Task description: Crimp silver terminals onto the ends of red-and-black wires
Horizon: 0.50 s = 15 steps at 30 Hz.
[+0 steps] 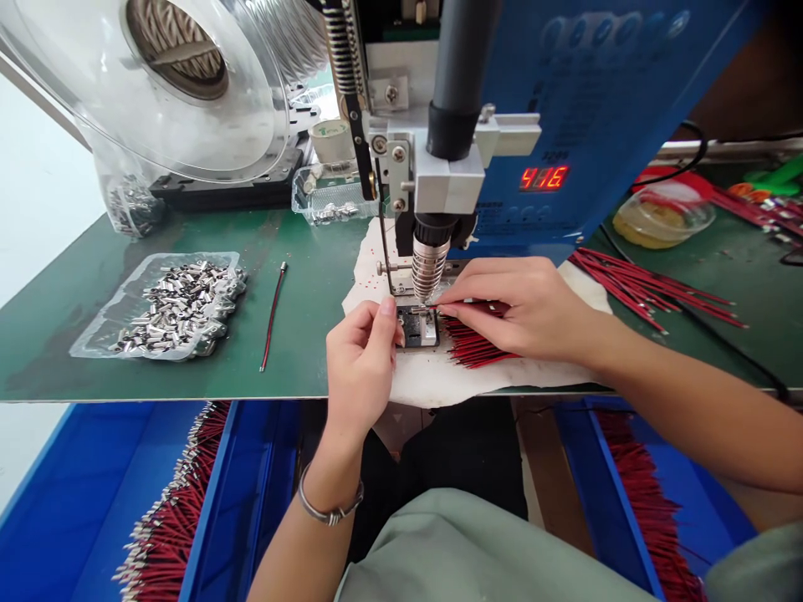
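My left hand (pixel 362 355) is closed in a pinch at the left side of a small metal fixture (pixel 419 326) under the silver nozzle (pixel 430 266) of a blue machine (pixel 595 109); what it pinches is too small to name. My right hand (pixel 524 308) lies over a bundle of red wires (pixel 475 344) on a white cloth (pixel 432 380), fingers pressed together on one wire whose tip points into the fixture.
A clear tray of small metal terminals (pixel 172 305) sits on the green table (pixel 75 334), with a single red wire (pixel 273 313) beside it. More red wires (pixel 652 288) lie right. Blue bins (pixel 94 502) below hold finished wires (pixel 172 510). The display (pixel 543 177) glows red.
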Motion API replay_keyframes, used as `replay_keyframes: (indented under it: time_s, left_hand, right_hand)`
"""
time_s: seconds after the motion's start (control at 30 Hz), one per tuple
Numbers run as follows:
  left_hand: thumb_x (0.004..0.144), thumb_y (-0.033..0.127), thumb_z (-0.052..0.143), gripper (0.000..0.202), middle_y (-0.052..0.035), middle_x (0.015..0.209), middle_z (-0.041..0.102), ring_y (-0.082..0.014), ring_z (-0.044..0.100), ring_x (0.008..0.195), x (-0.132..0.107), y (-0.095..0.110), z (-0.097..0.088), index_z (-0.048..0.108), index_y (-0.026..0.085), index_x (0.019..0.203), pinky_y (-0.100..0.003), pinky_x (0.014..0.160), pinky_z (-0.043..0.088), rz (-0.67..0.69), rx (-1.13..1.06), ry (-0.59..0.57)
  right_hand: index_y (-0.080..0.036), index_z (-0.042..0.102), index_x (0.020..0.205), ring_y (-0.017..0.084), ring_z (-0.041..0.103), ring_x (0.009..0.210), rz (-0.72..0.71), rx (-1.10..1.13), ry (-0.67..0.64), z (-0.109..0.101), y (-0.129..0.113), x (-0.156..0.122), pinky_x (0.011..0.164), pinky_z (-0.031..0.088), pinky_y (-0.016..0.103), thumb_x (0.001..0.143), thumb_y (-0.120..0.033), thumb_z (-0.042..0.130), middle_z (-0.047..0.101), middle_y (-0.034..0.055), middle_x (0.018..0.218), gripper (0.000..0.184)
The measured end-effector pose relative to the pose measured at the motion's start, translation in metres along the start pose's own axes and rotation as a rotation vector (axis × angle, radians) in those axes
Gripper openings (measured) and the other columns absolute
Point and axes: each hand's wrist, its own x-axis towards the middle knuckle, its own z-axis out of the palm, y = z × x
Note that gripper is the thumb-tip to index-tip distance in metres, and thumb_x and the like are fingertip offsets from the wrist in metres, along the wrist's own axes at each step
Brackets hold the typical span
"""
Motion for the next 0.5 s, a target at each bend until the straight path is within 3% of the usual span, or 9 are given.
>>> replay_keyframes:
  time_s: [0.5]
  left_hand:
    - [0.095, 0.045, 0.060, 0.042, 0.0007, 0.056, 0.053, -0.0077, 0.042, 0.044, -0.0005, -0.0015, 0.0001, 0.056, 0.016, 0.064, -0.024, 0.044, 0.031, 0.003, -0.003, 0.004]
  right_hand:
    - [-0.015, 0.075, 0.090, 0.014, 0.066, 0.072, -0.015, -0.022, 0.044, -0.0027, -0.0026, 0.0011, 0.065, 0.052, 0.026, 0.092, -0.015, 0.062, 0.073, 0.0046, 0.082, 0.013]
